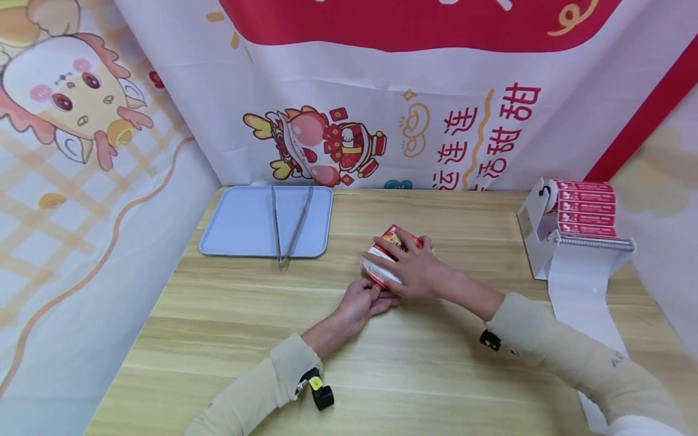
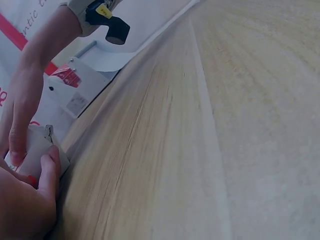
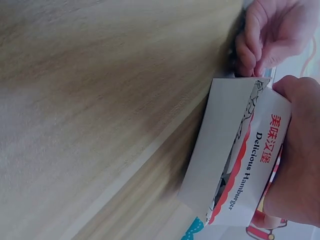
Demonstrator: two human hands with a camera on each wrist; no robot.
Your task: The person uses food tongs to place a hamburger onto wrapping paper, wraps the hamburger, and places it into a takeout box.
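Observation:
A red and white hamburger box (image 1: 382, 272) sits on the table in the head view. In the right wrist view, the hamburger box (image 3: 257, 150) reads "Delicious Hamburger", with a narrow gap between its lid and base. My right hand (image 1: 417, 269) spans the lid from above, fingers spread across it, holding it. My left hand (image 1: 360, 306) is at the box's near left corner, its thumb and fingers pinching the edge there. The left wrist view shows the left thumb lying along the white side of the box (image 2: 37, 140). The box's contents are hidden.
A light blue tray (image 1: 245, 221) stands at the back left with metal tongs (image 1: 289, 236) lying across its front edge. At the back right, a label dispenser (image 1: 578, 230) trails a long white strip (image 1: 583, 303) over the table. A printed cloth (image 1: 349, 79) hangs behind.

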